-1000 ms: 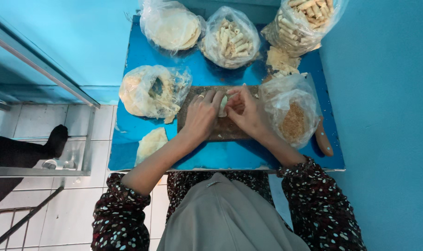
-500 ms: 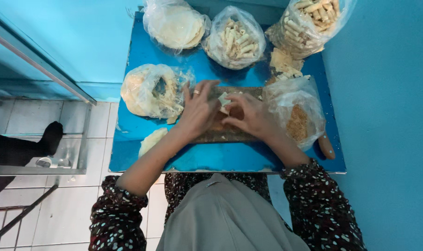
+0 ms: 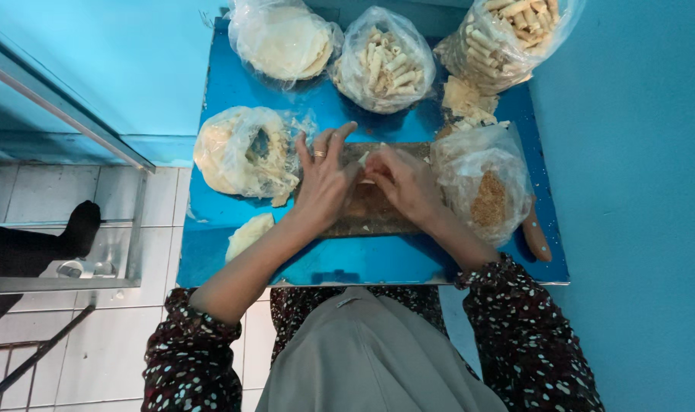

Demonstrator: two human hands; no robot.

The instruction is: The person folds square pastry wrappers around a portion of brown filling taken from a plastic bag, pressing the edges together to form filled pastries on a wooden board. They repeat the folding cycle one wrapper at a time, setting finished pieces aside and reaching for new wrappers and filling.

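Observation:
My left hand (image 3: 324, 180), with a ring on one finger, lies over the left part of a brown wooden board (image 3: 374, 221) on the blue table (image 3: 233, 221), fingers spread toward a small pale piece of pastry (image 3: 365, 161). My right hand (image 3: 401, 180) presses its curled fingers on the same pastry piece from the right. Both hands touch the pastry at the board's far edge. Most of the pastry is hidden under the fingers.
Bags around the board: dough sheets (image 3: 244, 151) left, round wrappers (image 3: 286, 40) and rolled sticks (image 3: 383, 67) far, more rolls (image 3: 507, 34) far right, brown filling (image 3: 485, 194) right. A dough lump (image 3: 249, 234), a wooden pin (image 3: 536, 235), blue walls, someone's dark foot (image 3: 76, 229).
My left hand has opened its fingers and slid forward over the board. My right hand has moved slightly away from me, still working the pastry piece.

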